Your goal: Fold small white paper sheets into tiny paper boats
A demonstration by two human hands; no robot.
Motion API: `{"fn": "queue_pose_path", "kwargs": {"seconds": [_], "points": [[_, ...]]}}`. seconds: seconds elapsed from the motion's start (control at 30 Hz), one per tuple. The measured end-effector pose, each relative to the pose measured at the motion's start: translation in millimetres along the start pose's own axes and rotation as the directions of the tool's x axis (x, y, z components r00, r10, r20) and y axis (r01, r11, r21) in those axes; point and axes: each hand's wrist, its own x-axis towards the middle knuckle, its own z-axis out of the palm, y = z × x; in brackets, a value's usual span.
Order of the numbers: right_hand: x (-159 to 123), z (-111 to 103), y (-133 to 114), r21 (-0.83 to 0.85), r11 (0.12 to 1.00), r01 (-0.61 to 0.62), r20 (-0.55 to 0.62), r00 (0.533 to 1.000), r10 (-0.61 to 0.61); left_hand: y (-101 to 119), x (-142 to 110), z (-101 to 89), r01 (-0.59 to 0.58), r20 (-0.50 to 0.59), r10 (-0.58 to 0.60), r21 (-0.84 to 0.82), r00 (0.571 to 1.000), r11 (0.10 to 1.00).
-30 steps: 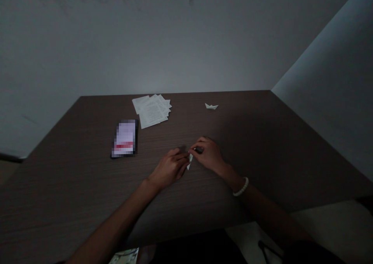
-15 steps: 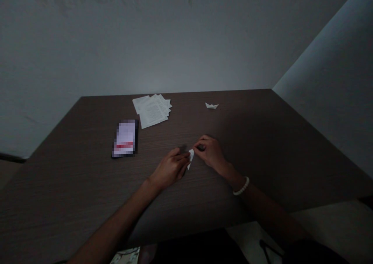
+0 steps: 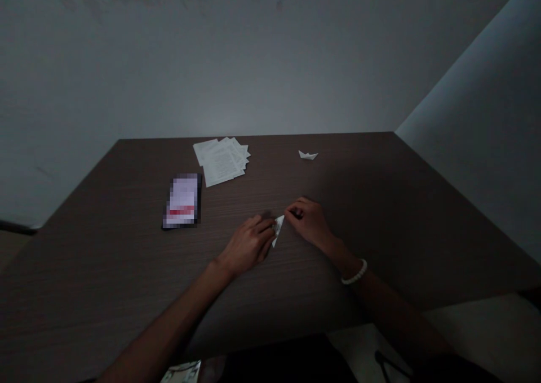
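Observation:
A small folded piece of white paper (image 3: 278, 230) lies near the middle of the table, with a pointed upper corner and a narrow lower tip. The fingers of my left hand (image 3: 251, 241) hold it from the left and cover part of it. My right hand (image 3: 309, 221) pinches its upper right corner between thumb and forefinger. That wrist wears a light beaded bracelet (image 3: 355, 273). Farther back on the table stands a folded paper boat (image 3: 308, 156).
Several printed paper sheets (image 3: 222, 163) lie fanned out at the back left of the brown table (image 3: 127, 248). In front of them rests a phone-like device (image 3: 181, 201) with a blurred screen. A wall (image 3: 253, 62) borders the table's back edge.
My right hand has moved slightly right, drawing the paper's upper corner out into a sharper point. My left hand has hardly moved.

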Motion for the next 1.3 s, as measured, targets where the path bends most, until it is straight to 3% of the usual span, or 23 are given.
{"fn": "queue_pose_path", "kwargs": {"seconds": [0.2, 0.4, 0.93, 1.17, 1.3], "points": [[-3, -1, -1, -0.005, 0.995, 0.098, 0.100, 0.990, -0.097, 2, 3, -3.0, 0.027, 0.051, -0.028, 0.028, 0.998, 0.999], [-3, 2, -5, -0.070, 0.997, 0.031, 0.099, 0.995, -0.024, 3, 2, -3.1, 0.021, 0.061, -0.024, 0.062, 0.998, 0.998], [-3, 4, -12, -0.131, 0.991, 0.022, 0.078, 0.997, -0.011, 3, -11, -0.9, -0.105, -0.069, 0.109, 0.062, 0.992, 0.993], [-2, 4, -13, -0.165, 0.986, 0.000, 0.064, 0.998, 0.011, 0, -10, -0.3, -0.077, -0.079, 0.081, 0.061, 0.994, 0.995], [-1, 4, -9, -0.152, 0.988, 0.002, 0.033, 0.999, 0.003, -5, -6, 1.2, -0.001, -0.079, 0.005, 0.049, 0.997, 0.999]]}}
